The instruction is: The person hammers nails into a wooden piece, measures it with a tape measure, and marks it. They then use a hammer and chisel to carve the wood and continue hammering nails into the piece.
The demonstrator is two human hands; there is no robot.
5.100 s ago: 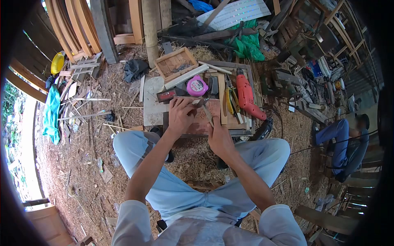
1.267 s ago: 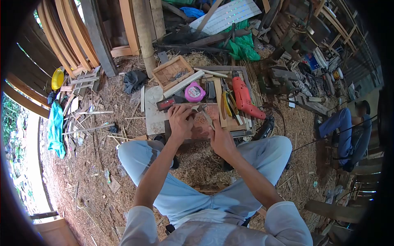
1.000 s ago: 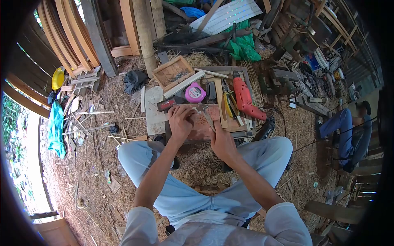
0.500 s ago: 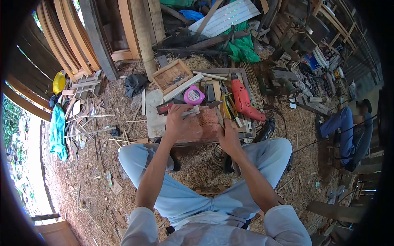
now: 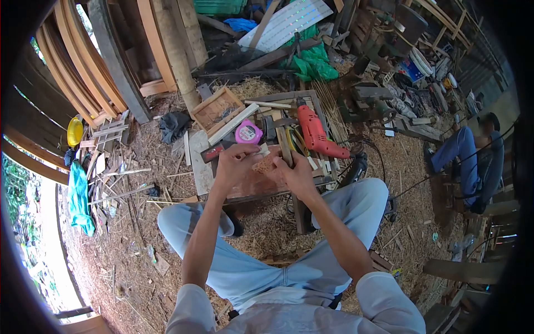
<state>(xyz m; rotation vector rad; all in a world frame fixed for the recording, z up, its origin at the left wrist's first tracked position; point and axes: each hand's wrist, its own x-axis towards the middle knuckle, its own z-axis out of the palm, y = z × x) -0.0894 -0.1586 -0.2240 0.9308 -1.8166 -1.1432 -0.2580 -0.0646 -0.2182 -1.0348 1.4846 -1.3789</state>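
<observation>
My left hand (image 5: 233, 162) is closed, pinching a small pale piece (image 5: 264, 150), perhaps wood, above the low worktable. My right hand (image 5: 296, 177) is wrapped around the wooden handle of a hammer (image 5: 285, 146), whose dark head points away from me. Between and under the hands lies a reddish-brown board (image 5: 250, 186), with a speckled patch near my right fingers. Just beyond my left hand sits a pink tape measure (image 5: 248, 132). A red power drill (image 5: 316, 132) rests to the right of the hammer, beside yellow-handled pliers (image 5: 296, 140).
A wooden tray (image 5: 201, 114) holding small dark bits stands at the table's far left, with a pale wood strip (image 5: 233, 123) alongside. Shavings and scraps cover the floor (image 5: 133, 239). A cable (image 5: 384, 158) runs on the right, where another person (image 5: 473, 161) sits.
My right hand has lifted the hammer and brought it closer to my left hand. The left hand still pinches the pale piece. The view has shifted slightly.
</observation>
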